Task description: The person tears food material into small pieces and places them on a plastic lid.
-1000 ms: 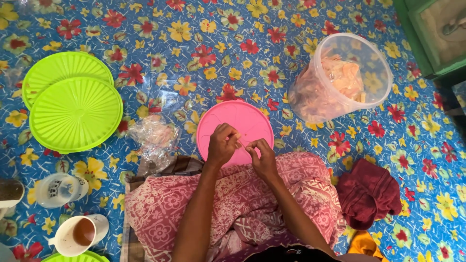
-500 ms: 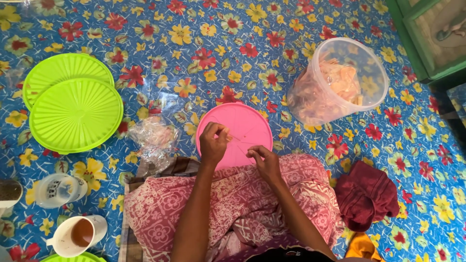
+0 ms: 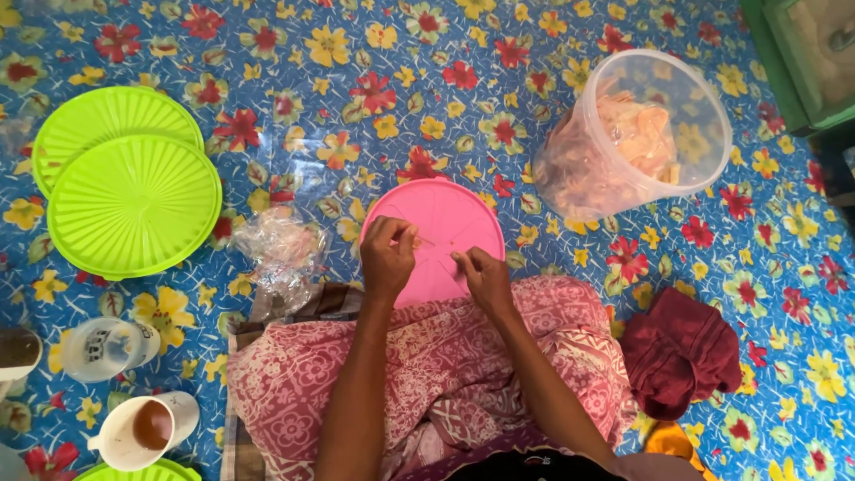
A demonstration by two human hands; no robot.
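Observation:
My left hand [image 3: 387, 256] and my right hand [image 3: 481, 274] hover close together over a round pink lid [image 3: 445, 218] that lies on the flowered blue mat in front of my lap. Both hands pinch something very small and thin between the fingertips; a fine strand seems to run between them, but it is too small to name. My lap is covered by a pink patterned cloth [image 3: 427, 374]. A crumpled clear plastic bag [image 3: 280, 254] lies just left of my left hand.
Two stacked green lids [image 3: 134, 200] sit at the left. A clear tub with orange crackers [image 3: 637, 134] stands at the upper right. A dark red cloth [image 3: 681, 352] lies at the right. A plastic cup [image 3: 102, 347] and a white mug with brown drink [image 3: 142, 432] are at the lower left.
Both hands have shifted slightly and drawn a little apart over the pink lid, left hand up and left. Everything else stays in place.

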